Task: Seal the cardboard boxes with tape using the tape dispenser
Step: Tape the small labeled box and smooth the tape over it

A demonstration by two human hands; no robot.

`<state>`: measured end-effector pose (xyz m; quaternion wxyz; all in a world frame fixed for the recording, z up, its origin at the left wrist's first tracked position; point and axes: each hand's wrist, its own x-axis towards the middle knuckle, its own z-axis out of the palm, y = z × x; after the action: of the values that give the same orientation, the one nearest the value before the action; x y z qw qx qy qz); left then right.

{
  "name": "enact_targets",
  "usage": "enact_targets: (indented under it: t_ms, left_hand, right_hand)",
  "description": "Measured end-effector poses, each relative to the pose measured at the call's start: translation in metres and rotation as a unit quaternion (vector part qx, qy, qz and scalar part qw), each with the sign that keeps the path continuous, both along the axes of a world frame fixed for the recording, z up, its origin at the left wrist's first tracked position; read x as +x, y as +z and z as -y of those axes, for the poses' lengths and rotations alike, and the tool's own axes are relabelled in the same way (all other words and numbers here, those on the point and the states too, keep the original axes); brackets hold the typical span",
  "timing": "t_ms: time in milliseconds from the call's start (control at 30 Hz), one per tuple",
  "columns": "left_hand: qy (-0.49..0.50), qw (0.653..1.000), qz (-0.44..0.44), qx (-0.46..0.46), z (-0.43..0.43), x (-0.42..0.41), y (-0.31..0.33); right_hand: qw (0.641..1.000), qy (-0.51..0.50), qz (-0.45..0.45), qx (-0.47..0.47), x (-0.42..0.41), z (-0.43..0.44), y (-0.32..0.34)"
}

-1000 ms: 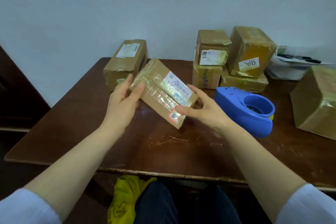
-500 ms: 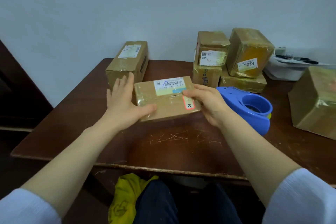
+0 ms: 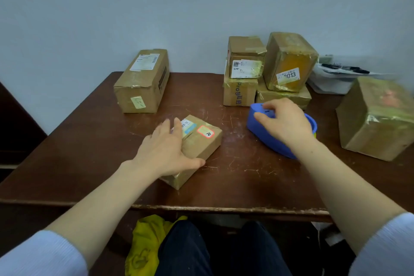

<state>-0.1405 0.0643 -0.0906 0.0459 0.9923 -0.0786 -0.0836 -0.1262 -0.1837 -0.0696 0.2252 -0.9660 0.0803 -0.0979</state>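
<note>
Pale bare wall point(image 3: 201, 6) backs a dark brown, scratched desk point(image 3: 235, 181) whose near edge is chipped. Near the desk's middle lies a small cardboard box point(image 3: 201, 141), set at an angle, wrapped in glossy clear tape, with a white barcode label, a blue strip and a red-edged sticker marked "10" on its top. The left hand point(image 3: 167, 152) lies flat on this box, fingers straight and slightly apart, thumb along the near side. Just to the right, apart from the box, sits the blue tape dispenser point(image 3: 266, 139), a rounded plastic body with a ring-shaped end. The right hand point(image 3: 282, 123) rests on its top, fingers curled over it in a grip. At the back left stands a long box point(image 3: 143, 80) with a white label on top and a small yellow one on its end. At the back is a pile of 4 taped boxes, 1 of them tilted and labelled "3013" point(image 3: 289, 60). A large box point(image 3: 376, 119) stands at the right edge.
</note>
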Motion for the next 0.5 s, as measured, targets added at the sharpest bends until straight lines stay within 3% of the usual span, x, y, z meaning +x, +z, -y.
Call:
enact_targets:
  t_ms: [67,133,267,333,400,467,500]
  left_hand:
    - [-0.052,0.998,0.033,0.013,0.007,0.002,-0.002]
    - [-0.095,0.994,0.053,0.004,0.014,0.005,-0.006]
    - [-0.123,0.990,0.060,0.039,0.020,0.010,-0.018]
    - [-0.122,0.991,0.047,0.031,0.020,0.012,-0.018]
    - [-0.110,0.993,0.012,-0.036,0.020,0.011,-0.012]
    - [-0.052,0.975,-0.026,-0.217,0.020,0.010,0.000]
    - [-0.008,0.946,-0.024,-0.324,0.020,0.010,0.006]
  right_hand:
    - [0.988,-0.033,-0.073,-0.134,-0.004,0.012,-0.001]
    - [0.974,-0.044,-0.110,-0.195,-0.009,0.013,-0.004]
    - [0.957,-0.047,-0.122,-0.260,-0.012,0.016,-0.012]
    - [0.962,-0.025,-0.133,-0.238,-0.012,0.021,-0.016]
    - [0.976,-0.016,-0.128,-0.176,-0.012,0.029,-0.017]
    - [0.990,-0.014,-0.091,-0.109,-0.014,0.037,-0.014]
    - [0.995,-0.008,-0.064,-0.075,-0.015,0.040,-0.010]
